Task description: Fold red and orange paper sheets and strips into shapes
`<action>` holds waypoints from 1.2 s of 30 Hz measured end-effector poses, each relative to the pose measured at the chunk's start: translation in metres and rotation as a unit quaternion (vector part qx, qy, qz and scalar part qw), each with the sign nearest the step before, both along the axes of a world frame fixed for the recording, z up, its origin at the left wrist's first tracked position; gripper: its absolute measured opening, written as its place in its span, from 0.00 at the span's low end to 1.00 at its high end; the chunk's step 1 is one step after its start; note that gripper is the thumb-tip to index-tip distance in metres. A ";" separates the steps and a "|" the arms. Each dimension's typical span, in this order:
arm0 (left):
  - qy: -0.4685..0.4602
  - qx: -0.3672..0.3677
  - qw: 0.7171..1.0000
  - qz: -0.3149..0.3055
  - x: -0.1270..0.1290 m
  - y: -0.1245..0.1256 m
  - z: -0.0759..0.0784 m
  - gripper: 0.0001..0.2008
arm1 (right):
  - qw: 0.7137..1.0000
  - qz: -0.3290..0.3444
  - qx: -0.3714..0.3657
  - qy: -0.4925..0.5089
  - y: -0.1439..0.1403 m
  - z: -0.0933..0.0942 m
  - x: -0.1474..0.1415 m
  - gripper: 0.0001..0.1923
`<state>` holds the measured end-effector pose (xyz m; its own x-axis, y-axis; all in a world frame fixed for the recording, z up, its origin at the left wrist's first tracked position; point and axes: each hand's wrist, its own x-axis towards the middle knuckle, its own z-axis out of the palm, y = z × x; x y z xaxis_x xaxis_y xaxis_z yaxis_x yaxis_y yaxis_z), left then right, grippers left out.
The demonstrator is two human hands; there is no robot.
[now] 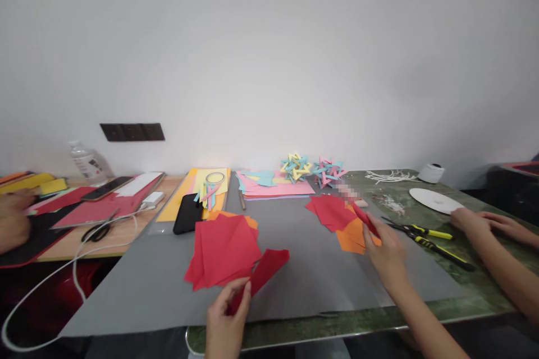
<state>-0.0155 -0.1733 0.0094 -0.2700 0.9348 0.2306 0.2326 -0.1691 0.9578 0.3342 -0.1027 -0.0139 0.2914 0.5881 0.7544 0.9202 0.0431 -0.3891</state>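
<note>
Left hand point(227, 314) is down at the near edge of the grey mat point(303, 289), thumb and fingers pinched tight on a folded red paper strip point(272, 269) that sticks up and out to the right. Right hand point(388, 255) is a bit blurry, but it's got a small red paper piece point(365, 219) nipped between thumb and fingers, over on the right side of the mat. Can't tell whether that piece touches the pile under it.

Pretty crowded around there tbh. A fanned stack of red sheets point(227, 249) sits just beyond the left hand, with orange paper point(251, 222) poking out behind and a black smartphone point(188, 214) right next to it. The smaller pile of red sheets point(330, 212) and orange sheets point(351, 238) is by the right hand, which covers some of the orange. Pliers point(450, 255) with yellow-and-black handles lie just right of that hand, and past them a co-worker's hands point(471, 225) are at a white disc point(433, 200).

Along the back: pastel paper point(278, 188) in a stack, plus two woven paper stars point(296, 168). Over on the left table there are black-handled scissors point(99, 231), a white cable point(76, 269) looping off the front edge, a clear bottle point(86, 162), and another person's hand point(14, 224) at the far left.
</note>
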 end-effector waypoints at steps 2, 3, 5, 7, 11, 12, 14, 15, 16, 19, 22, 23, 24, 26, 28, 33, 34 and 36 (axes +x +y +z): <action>-0.090 -0.029 0.995 0.015 -0.004 0.003 0.007 0.16 | 0.996 0.045 -0.066 -0.034 0.030 -0.008 0.012 0.21; -0.122 -0.042 0.991 0.020 -0.008 0.003 0.009 0.16 | 0.991 0.059 -0.113 -0.040 0.041 -0.015 0.015 0.22; -0.162 -0.062 0.984 0.034 -0.016 0.004 0.011 0.17 | 0.981 0.053 -0.185 -0.022 0.056 -0.030 0.010 0.24; -0.182 -0.075 0.979 0.053 -0.026 0.004 0.010 0.16 | 0.983 0.020 -0.179 0.022 0.058 -0.036 -0.011 0.26; -0.193 -0.075 0.975 0.075 -0.038 0.002 0.007 0.16 | 0.972 0.179 -0.133 0.078 0.032 -0.006 -0.096 0.25; -0.191 -0.074 0.976 0.076 -0.039 0.002 0.007 0.15 | 0.958 0.247 -0.128 0.071 0.022 0.007 -0.121 0.24; -0.182 -0.073 0.978 0.073 -0.041 0.001 0.009 0.15 | 0.917 0.374 -0.132 0.036 0.001 0.032 -0.167 0.24; -0.176 -0.075 0.979 0.072 -0.042 0.000 0.009 0.15 | 0.897 0.420 -0.136 0.018 -0.008 0.043 -0.186 0.23; -0.172 -0.079 0.979 0.073 -0.043 -0.002 0.010 0.15 | 0.883 0.454 -0.121 0.012 -0.015 0.050 -0.202 0.19; -0.177 -0.101 0.974 0.101 -0.052 -0.007 0.011 0.14 | 0.870 0.481 -0.094 0.052 -0.029 0.055 -0.229 0.06; -0.222 -0.131 0.956 0.140 -0.067 -0.012 0.010 0.15 | 0.852 0.512 -0.095 0.049 -0.033 0.044 -0.234 0.07; -0.236 -0.137 0.950 0.151 -0.072 -0.011 0.010 0.15 | 0.844 0.526 -0.096 0.037 -0.033 0.039 -0.233 0.08; -0.241 -0.137 0.947 0.162 -0.077 -0.010 0.011 0.15 | 0.838 0.536 -0.095 0.021 -0.032 0.035 -0.231 0.10; -0.212 -0.122 0.952 0.184 -0.087 0.001 0.014 0.15 | 0.834 0.547 -0.079 -0.020 -0.025 0.028 -0.228 0.12; -0.127 -0.095 0.973 0.170 -0.094 0.019 0.016 0.14 | 0.836 0.541 -0.062 -0.065 -0.012 0.023 -0.227 0.13; 0.231 0.044 0.955 0.179 -0.097 0.071 0.011 0.08 | 0.858 0.493 -0.102 -0.099 0.034 0.006 -0.234 0.14; 0.303 0.053 0.933 0.189 -0.095 0.076 0.008 0.07 | 0.857 0.487 -0.131 -0.108 0.040 0.001 -0.235 0.16; 0.416 0.036 0.893 0.171 -0.091 0.081 0.002 0.12 | 0.847 0.488 -0.173 -0.123 0.047 -0.009 -0.237 0.19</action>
